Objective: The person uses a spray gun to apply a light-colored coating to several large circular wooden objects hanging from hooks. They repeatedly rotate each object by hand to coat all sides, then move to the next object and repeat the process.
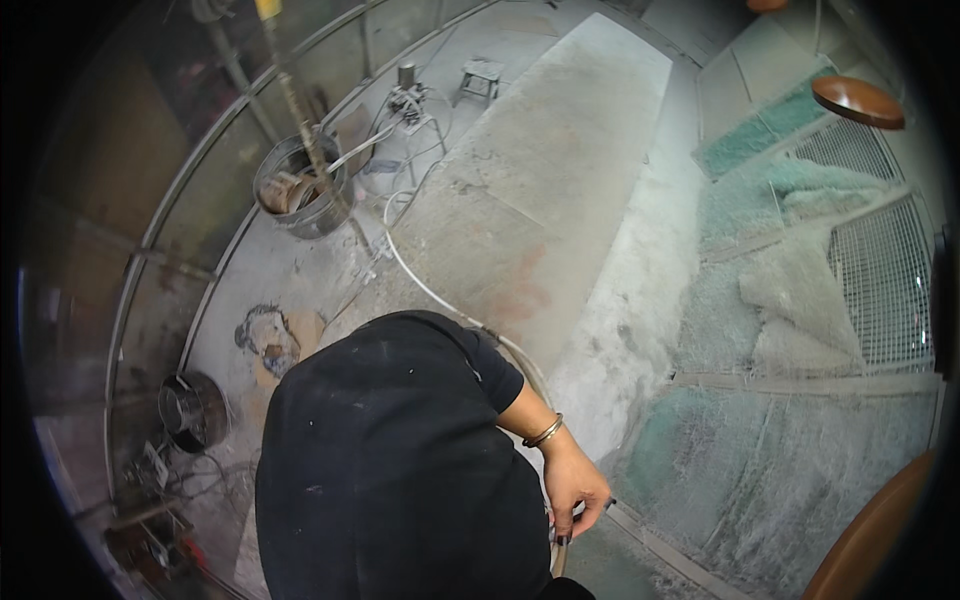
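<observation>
My left arm, in a black sleeve (390,450), bends close in front of the view and fills the lower middle. The bare forearm, with a metal bangle (543,431) at the wrist, comes back down to my left hand (577,488). Its fingers are closed, with the thumb pointing down against a pale hose (425,285). This hose runs in from the pump at the upper left and passes behind the forearm. A small dark tip shows beside the fingers; what it belongs to is unclear. My right hand does not show.
A long, dusty board (560,150) lies ahead. To its left are a bucket (300,215), pump (408,103), small stool (481,76) and dark pot (193,411). Green fibrous sheets (770,480) and wire grids (880,290) lie right. Brown rounded shapes (858,102) intrude at the right rim.
</observation>
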### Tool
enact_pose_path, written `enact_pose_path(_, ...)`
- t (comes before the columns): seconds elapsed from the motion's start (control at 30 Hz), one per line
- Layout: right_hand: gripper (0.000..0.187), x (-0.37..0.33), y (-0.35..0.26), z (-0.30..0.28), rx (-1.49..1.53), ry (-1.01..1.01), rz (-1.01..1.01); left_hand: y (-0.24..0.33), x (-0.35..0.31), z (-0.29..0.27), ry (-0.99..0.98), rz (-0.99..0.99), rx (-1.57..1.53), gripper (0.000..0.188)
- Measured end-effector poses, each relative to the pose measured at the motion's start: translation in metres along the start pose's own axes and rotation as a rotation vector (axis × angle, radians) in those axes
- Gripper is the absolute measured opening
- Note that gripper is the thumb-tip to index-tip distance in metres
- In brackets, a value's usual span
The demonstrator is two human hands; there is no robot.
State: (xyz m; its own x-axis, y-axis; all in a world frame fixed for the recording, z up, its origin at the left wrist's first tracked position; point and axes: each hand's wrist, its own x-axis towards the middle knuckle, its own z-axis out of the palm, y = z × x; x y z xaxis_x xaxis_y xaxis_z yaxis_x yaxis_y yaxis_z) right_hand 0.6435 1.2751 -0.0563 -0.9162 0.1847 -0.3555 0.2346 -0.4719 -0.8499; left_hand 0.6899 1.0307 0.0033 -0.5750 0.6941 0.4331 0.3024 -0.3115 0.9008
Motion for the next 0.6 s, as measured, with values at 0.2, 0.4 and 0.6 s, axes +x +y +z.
enact_pose_path(0.2,0.049,-0.008,0.002,0.029,-0.077,-0.087,0.033,0.027,-0.021,-0.004,0.078,-0.013,0.072,0.016)
enact_pose_path(0.4,0.048,-0.022,0.011,0.064,-0.139,-0.108,0.015,0.047,-0.052,-0.021,0.067,0.027,0.010,0.017)
enact_pose_path(0.6,0.047,-0.044,0.024,0.115,-0.181,-0.095,-0.041,0.067,-0.093,-0.058,0.075,0.052,0.052,0.018)
